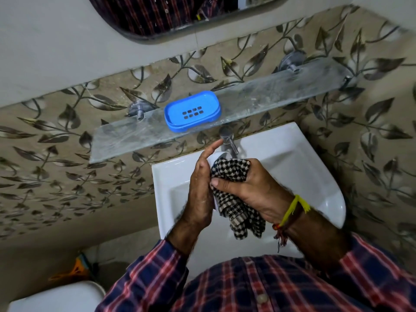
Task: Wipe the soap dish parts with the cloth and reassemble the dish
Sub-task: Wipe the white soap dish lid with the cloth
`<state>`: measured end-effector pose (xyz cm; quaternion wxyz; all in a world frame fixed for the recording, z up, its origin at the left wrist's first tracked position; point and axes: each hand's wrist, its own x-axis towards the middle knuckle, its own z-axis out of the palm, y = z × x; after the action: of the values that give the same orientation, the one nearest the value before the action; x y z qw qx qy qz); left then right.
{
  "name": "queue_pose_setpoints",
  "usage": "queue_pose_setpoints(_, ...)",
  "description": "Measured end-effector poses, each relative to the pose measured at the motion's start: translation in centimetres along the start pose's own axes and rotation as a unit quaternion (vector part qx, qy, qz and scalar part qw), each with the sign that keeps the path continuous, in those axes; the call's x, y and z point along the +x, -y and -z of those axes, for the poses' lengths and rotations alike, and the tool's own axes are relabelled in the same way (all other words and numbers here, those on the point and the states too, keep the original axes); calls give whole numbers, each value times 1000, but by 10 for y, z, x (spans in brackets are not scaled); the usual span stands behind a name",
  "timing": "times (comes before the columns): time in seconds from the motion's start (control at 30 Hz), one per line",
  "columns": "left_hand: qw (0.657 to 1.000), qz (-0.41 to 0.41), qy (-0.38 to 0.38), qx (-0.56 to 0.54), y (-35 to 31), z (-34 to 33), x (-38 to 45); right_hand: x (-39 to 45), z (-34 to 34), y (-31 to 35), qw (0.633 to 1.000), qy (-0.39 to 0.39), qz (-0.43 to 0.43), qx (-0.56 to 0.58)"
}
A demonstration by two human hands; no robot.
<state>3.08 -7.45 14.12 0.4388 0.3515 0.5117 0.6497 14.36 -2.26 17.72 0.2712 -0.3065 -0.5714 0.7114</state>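
Both hands over sink (pixel 292 154), wiping.
Right hand (pixel 249 188) grips cloth (pixel 234 208); left hand (pixel 200 190), fingers straight, backs white part (pixel 217 155). Blue dish (pixel 192 111) on shelf (pixel 270 95).

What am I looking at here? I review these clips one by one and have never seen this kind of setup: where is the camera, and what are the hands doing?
There is no machine: a person wears one wide-angle camera on the head, looking down at their own hands over a white sink. The left hand holds a white dish part, mostly hidden, with fingers fairly straight along it. The right hand grips a checked cloth pressed against that part. The tap stands just beyond the hands. Above the sink, a glass shelf carries the blue soap dish tray, with drain slots in its floor. A mirror hangs above.
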Motion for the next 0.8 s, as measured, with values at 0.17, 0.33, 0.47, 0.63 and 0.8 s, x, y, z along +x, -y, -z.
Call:
queue_pose_setpoints(0.17,1000,21,-21,-5,3,-3,1,2,-8,5,996,-46,14,-73)
queue_pose_setpoints(0.33,999,12,-42,-14,-10,2,12,0,-5,0,991,3,13,-131)
queue_pose_setpoints(0.47,998,25,-49,-9,-7,1,8,-1,-12,-5,992,-40,27,-119)
queue_pose_setpoints(0.63,998,24,-49,-9,-3,3,11,-3,-5,-7,986,-19,10,-164)
queue_pose_setpoints(0.8,999,24,-33,-9,-6,4,15,-3,0,-1,985,19,0,-170)
